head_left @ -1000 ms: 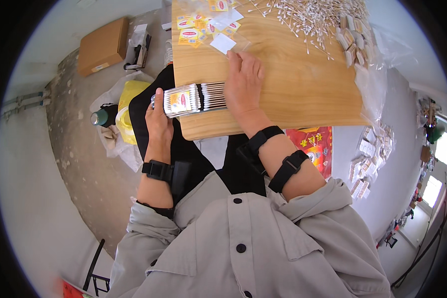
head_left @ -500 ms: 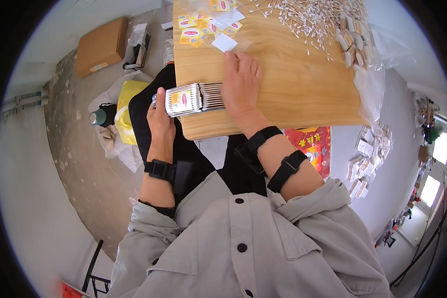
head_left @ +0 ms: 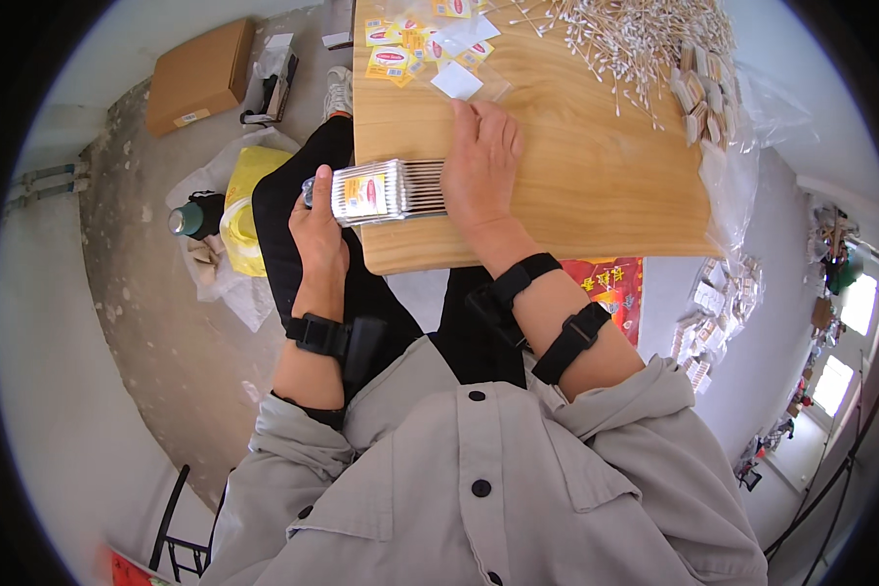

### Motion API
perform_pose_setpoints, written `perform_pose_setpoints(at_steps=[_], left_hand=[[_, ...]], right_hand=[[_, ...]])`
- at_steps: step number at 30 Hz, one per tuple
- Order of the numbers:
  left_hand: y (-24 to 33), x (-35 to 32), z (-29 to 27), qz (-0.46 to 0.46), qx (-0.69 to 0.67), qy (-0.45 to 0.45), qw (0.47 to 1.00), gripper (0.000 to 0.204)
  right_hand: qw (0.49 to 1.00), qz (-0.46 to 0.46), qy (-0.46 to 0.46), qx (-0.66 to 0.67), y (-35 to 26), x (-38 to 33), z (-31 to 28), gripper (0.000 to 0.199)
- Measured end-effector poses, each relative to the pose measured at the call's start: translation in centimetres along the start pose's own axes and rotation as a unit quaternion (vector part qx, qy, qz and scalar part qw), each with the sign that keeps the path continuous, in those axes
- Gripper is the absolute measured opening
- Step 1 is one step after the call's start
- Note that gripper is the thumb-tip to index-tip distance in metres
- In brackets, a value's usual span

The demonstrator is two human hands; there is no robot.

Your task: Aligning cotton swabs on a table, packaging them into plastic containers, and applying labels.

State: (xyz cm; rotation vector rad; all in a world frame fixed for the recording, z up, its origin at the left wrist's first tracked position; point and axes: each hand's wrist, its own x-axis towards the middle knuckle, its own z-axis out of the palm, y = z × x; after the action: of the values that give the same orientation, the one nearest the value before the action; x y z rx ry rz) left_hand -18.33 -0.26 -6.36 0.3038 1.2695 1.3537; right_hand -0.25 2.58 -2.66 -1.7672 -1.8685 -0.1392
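My left hand [head_left: 317,227] grips the left end of a clear packet of cotton swabs [head_left: 379,191] with a yellow and red label, held at the near left edge of a wooden board [head_left: 576,186]. My right hand [head_left: 481,164] lies palm down on the board, its fingers resting on the packet's right end where the swab sticks show. A loose heap of cotton swabs [head_left: 625,39] spreads over the board's far side. Several small yellow labels and clear bags [head_left: 415,39] lie at the far left corner.
Bundled swab packs [head_left: 698,98] sit at the board's right edge on clear plastic. On the concrete floor to the left are a cardboard box [head_left: 197,76], a yellow bag [head_left: 242,210] and a green bottle [head_left: 193,217]. More packets [head_left: 718,303] lie on the floor at right.
The packet and both hands have stayed almost in place; my right hand has pressed slightly nearer over the packet's right end.
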Motion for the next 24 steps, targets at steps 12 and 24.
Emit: perform_pose_setpoints(at_steps=[12,24], left_hand=[[1.2,-0.8,1.1,0.081,0.054,0.036,0.995,0.029],[3.1,-0.6,-0.3,-0.007,0.069,0.0,0.998,0.033]], right_hand=[[1.0,-0.023,-0.006,0.019,-2.4,0.6,1.1,0.038],[0.756,0.327,0.049,0.565,-3.2,-2.0,-1.6,0.041]])
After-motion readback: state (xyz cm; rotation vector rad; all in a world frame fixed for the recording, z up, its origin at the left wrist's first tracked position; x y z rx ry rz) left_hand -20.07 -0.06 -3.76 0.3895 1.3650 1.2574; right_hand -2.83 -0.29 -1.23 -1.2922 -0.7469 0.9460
